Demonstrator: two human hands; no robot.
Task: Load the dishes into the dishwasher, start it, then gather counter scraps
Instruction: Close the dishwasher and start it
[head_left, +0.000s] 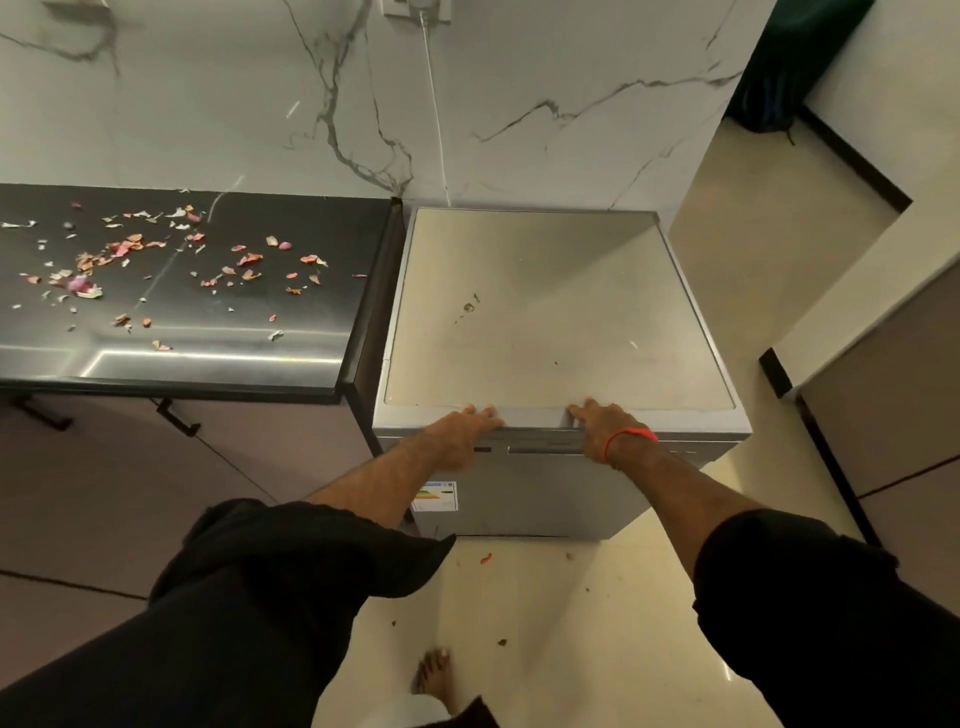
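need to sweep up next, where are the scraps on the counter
In the head view the scraps lie scattered over the black counter at left, beside the dishwasher, near the marble wall.

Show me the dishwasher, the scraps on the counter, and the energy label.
dishwasher (550, 312): head view, bare top panel.
scraps (249, 260): head view, pink peel amid the scatter.
energy label (435, 496): head view, sticker's middle.

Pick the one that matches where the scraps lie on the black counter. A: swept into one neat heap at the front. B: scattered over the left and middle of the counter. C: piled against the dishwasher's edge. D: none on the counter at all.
B: the scraps lie loosely spread across the left and middle of the black counter, apart from the dishwasher.
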